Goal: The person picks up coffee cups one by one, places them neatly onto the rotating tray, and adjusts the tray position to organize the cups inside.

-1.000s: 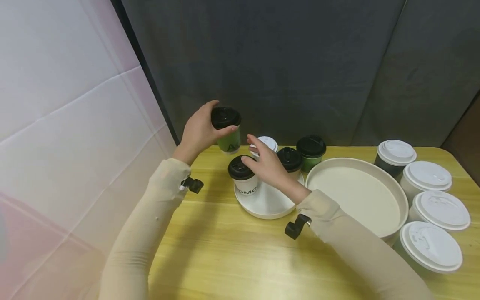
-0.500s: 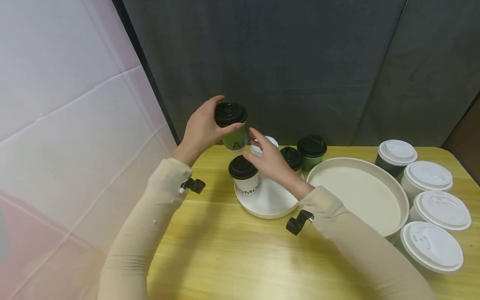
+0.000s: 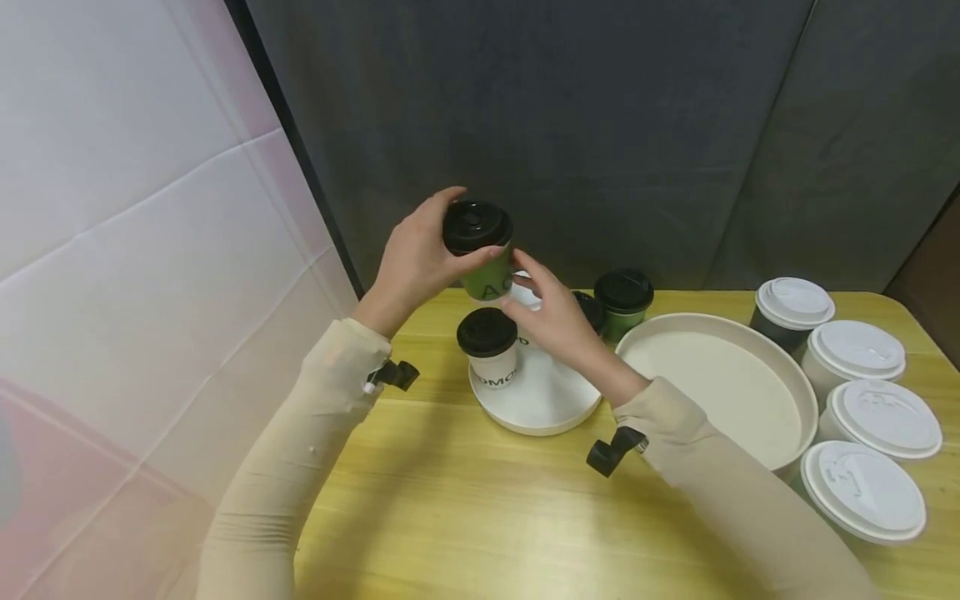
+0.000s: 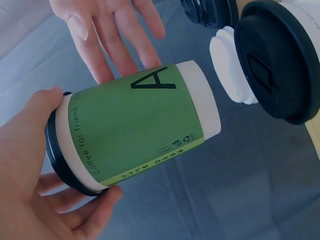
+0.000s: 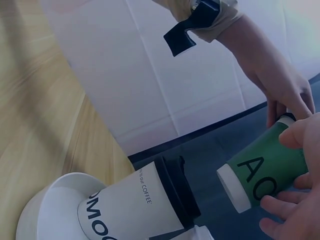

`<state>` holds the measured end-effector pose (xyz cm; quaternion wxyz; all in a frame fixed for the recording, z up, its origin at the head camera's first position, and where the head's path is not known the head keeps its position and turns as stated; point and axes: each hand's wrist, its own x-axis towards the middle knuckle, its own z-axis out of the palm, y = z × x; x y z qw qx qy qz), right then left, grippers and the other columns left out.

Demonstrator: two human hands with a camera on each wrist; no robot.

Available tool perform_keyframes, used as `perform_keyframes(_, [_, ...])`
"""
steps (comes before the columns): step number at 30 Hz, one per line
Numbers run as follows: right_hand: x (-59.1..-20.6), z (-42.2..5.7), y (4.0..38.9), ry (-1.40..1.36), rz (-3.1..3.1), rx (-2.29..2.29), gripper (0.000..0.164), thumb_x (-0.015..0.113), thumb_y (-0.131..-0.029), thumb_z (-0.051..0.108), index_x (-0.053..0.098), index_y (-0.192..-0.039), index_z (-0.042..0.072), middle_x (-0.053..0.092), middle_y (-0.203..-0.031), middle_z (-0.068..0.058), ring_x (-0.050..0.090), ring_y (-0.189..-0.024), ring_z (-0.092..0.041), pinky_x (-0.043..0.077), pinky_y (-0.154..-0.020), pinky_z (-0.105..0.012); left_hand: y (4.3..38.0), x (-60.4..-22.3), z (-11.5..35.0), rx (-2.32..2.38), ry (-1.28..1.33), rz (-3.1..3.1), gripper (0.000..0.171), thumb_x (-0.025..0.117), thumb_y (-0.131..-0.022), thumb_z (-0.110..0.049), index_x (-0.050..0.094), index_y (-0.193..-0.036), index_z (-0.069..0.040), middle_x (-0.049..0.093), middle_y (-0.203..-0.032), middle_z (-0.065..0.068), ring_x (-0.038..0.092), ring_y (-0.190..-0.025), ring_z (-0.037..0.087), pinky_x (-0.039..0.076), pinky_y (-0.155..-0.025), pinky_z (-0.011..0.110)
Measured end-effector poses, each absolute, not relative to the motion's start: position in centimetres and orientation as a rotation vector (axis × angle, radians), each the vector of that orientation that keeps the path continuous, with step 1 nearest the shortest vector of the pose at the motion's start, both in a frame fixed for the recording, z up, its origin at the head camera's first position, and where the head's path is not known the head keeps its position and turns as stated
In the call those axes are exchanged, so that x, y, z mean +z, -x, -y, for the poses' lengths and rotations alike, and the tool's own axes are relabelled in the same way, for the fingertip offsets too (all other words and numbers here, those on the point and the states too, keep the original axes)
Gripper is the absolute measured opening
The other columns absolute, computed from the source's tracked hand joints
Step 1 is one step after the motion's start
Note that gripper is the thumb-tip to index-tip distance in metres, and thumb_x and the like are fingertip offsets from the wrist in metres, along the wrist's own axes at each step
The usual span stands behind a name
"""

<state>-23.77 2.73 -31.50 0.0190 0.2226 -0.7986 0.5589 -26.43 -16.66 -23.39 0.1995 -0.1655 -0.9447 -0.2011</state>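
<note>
A pale panel (image 3: 157, 275) lines the far left of my remote feed. Beside it, the person's left hand (image 3: 422, 262) holds up a green cup (image 3: 486, 279), its grip clamped around the black lid and upper rim, thumb in front. The cup hangs near upright, clear of the desk (image 3: 450, 517), lettering beginning with an "A" on its sleeve. Whether it is directly above the white plate (image 3: 536, 408) I cannot tell.

Below it, a white cup (image 3: 491, 371) with a black lid stands on the plate's left side. Next comes the right hand (image 3: 553, 321), fingers extended and thumb apart, right at the green cup's side; firm contact is hard to confirm from here. Behind that hand, a white lid (image 4: 227, 65) and a black-lidded cup (image 3: 589, 310) show only in part, with another green cup (image 3: 624, 322) just beyond. Then a cream tray (image 3: 712, 392), and at far right a row of white-lidded cups (image 3: 855, 350) along its edge.

I judge this as the carrying step, a second hand joining in. The next move, to my eye, calls for the right fingers to steady the sleeve before any lowering, keeping the base clear of the white cup's lid.
</note>
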Motion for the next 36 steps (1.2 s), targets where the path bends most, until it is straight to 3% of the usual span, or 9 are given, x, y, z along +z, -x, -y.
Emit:
perform_keyframes(4, [-31.6,-3.2,23.4,-0.682,2.478,1.736,0.072,0.06,-0.097,0.024,0.023,-0.158,0.017,0.027,-0.164,-0.001,0.042,-0.144,-0.024,0.05,-0.107,-0.042,26.0,-23.4,16.2,-0.59,0.469,2.629,0.09,0.076,-0.077,-0.058,0.042,-0.148,-0.013,0.06,-0.138,0.008,0.062,-0.117,0.025,0.054,-0.099,0.041])
perform_keyframes(8, [-31.7,-3.6,22.9,-0.676,2.475,1.724,0.072,0.06,-0.098,0.026,0.023,-0.158,0.017,0.027,-0.164,-0.001,0.042,-0.144,-0.024,0.042,-0.115,-0.046,25.6,-23.6,15.7,-0.613,0.495,2.614,0.091,0.077,-0.077,-0.057,0.042,-0.147,-0.012,0.061,-0.136,0.009,0.063,-0.115,0.025,0.054,-0.097,0.04])
perform_keyframes(13, [-32.0,-3.9,22.4,-0.688,2.447,1.731,0.071,0.061,-0.098,0.023,0.024,-0.158,0.017,0.027,-0.164,-0.001,0.043,-0.144,-0.024,0.036,-0.12,-0.044,25.2,-23.8,15.3,-0.649,0.527,2.602,0.089,0.078,-0.077,-0.054,0.043,-0.147,-0.011,0.06,-0.137,0.008,0.062,-0.117,0.023,0.054,-0.099,0.039])
perform_keyframes(28, [-32.8,-5.5,20.2,-0.685,2.409,1.707,0.07,0.06,-0.098,0.019,0.025,-0.158,0.016,0.031,-0.162,-0.005,0.046,-0.141,-0.026,0.036,-0.119,-0.046,23.9,-24.8,13.7,-0.698,0.603,2.584,0.088,0.078,-0.077,-0.053,0.043,-0.146,-0.011,0.061,-0.135,0.007,0.064,-0.114,0.021,0.056,-0.096,0.038])
perform_keyframes(36, [-33.2,-6.2,18.9,-0.635,2.466,1.732,0.072,0.061,-0.098,0.019,0.022,-0.158,0.015,0.028,-0.163,-0.007,0.045,-0.142,-0.029,0.047,-0.109,-0.046,23.1,-25.7,13.2,-0.71,0.626,2.588,0.088,0.079,-0.077,-0.052,0.041,-0.147,-0.012,0.059,-0.136,0.006,0.063,-0.115,0.02,0.056,-0.096,0.036])
